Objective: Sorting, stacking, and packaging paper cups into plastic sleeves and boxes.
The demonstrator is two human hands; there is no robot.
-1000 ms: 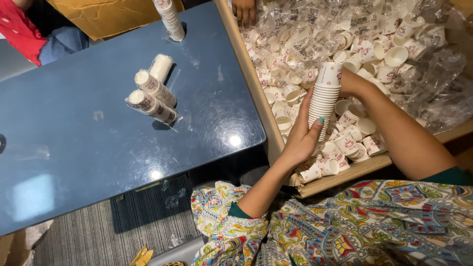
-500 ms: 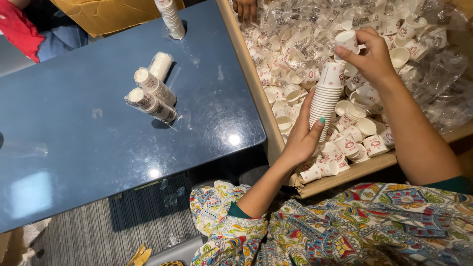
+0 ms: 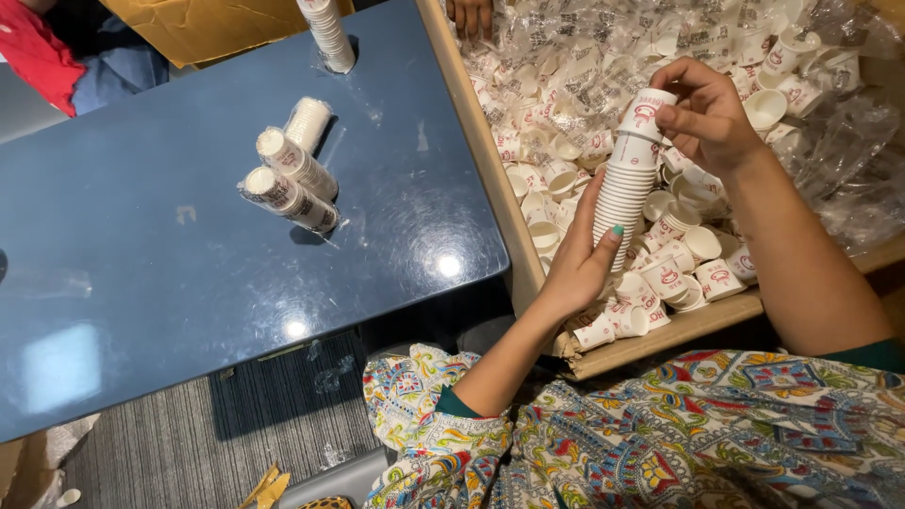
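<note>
My left hand (image 3: pixel 583 267) grips the lower part of a tall stack of small white paper cups (image 3: pixel 626 179) with red print, held upright over a cardboard box (image 3: pixel 490 179). At the top of that stack, my right hand (image 3: pixel 702 118) pinches one paper cup (image 3: pixel 649 109) and presses it onto the pile. The box under both hands is filled with several loose cups (image 3: pixel 679 254) and crumpled clear plastic wrappers (image 3: pixel 603 47).
A dark blue table (image 3: pixel 189 273) lies to the left, carrying wrapped sleeves of cups (image 3: pixel 290 184) and an upright cup stack (image 3: pixel 327 33) at its far edge. Another person's hand (image 3: pixel 469 15) reaches into the box at the top. Grey carpet (image 3: pixel 189 452) lies below.
My right hand came up from low in the box, lifted a single cup and has brought it down onto the top of the stack. The left hand has kept the stack steady.
</note>
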